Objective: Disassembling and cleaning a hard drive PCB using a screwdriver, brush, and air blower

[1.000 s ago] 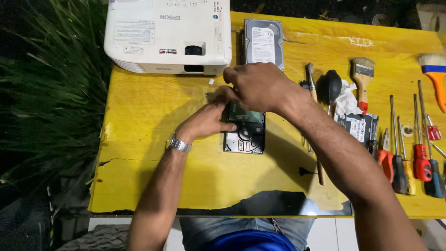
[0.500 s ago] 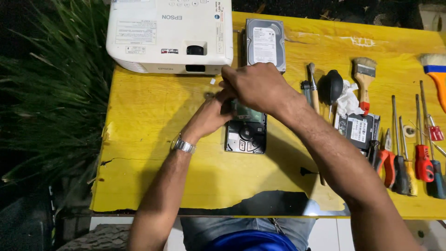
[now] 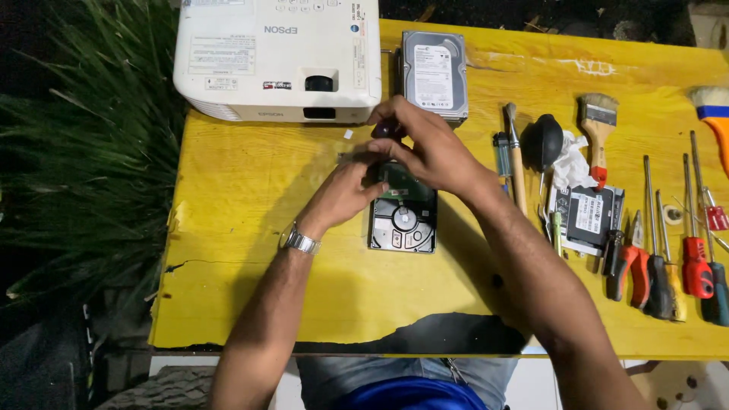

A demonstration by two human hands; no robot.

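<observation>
Drive (image 3: 403, 220), opened and circuit side up, lies flat on the yellow counter (image 3: 250, 190), just in front of the white projector (image 3: 277, 57). Its far end is covered by both hands. The left hand (image 3: 345, 193) rests at the drive's far left corner, fingers (image 3: 363, 171) curled against the edge, a watch (image 3: 300, 241) on the wrist. The right hand (image 3: 429, 148) arches over the same end, fingertips pinched on something small and dark just beyond the drive; what it is cannot be told.

Left of the drive the counter is bare up to its chipped left edge, and bare again toward the near edge, where the top layer is torn away in a dark patch. A second, closed drive (image 3: 434, 72) stands beside the projector, past the right hand. Right of the drive lie a blower bulb (image 3: 543, 140), a brush (image 3: 598, 125), a small dark box (image 3: 588, 216) and a row of screwdrivers (image 3: 695, 258), all apart from the hands.
</observation>
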